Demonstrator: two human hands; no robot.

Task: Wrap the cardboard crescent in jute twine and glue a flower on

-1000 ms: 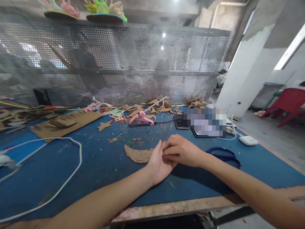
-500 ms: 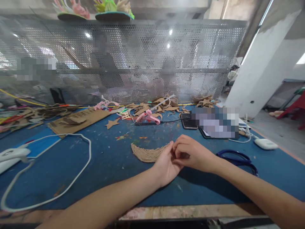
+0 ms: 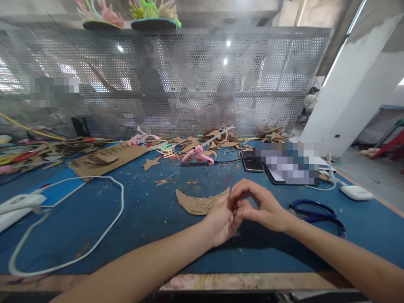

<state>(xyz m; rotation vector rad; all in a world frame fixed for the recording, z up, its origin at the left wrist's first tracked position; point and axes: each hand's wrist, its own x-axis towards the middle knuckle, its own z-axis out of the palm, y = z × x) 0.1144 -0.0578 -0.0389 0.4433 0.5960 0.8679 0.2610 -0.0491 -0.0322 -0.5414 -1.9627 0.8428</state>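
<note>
A crescent-shaped piece covered in rows of brown twine (image 3: 194,204) lies on the blue table top, its right end partly behind my left hand. My left hand (image 3: 222,221) is turned palm up at that end, its fingers curled and closed. Against its fingertips presses my right hand (image 3: 260,206), with thumb and fingers bent in a pinch. Whatever may be between the fingers is hidden. Beyond the hands lies a pink glue gun (image 3: 198,155) with a long glue stick in its back. A cardboard star (image 3: 151,163) is to its left.
Cardboard scraps (image 3: 221,139) line the back below a perforated metal screen (image 3: 195,80). A phone (image 3: 252,162) and a tablet (image 3: 284,164) lie behind my right hand. Blue-handled scissors (image 3: 315,210) rest near my right forearm. A white cable (image 3: 121,202) loops at left.
My right hand's fingers have shifted and rounded against my left hand, whose fingers have curled in more. The view has swung slightly left. The twine crescent stays in place on the table.
</note>
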